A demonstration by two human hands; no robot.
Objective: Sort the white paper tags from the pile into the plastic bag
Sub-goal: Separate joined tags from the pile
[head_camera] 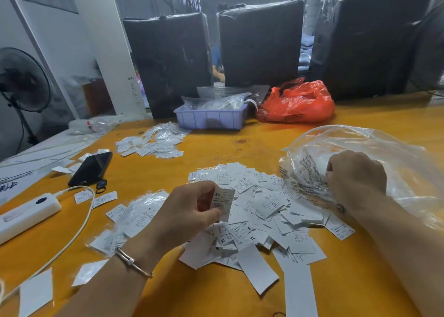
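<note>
Over the pile of tags (259,211) mid-bench, the left hand (189,211) pinches one tag (224,204) upright between thumb and curled fingers, while the right hand (356,177), knuckles up, apparently grips the plastic bag (360,143) at the bench's right edge.

A black phone (91,169) lies beside a white power strip (26,214).

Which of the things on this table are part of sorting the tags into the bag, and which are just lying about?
Part of the job:
left hand holding a tag
right hand gripping the clear plastic bag
pile of white tags

Lying about:
black phone
white power strip
red bag
lavender tray
fan
</note>
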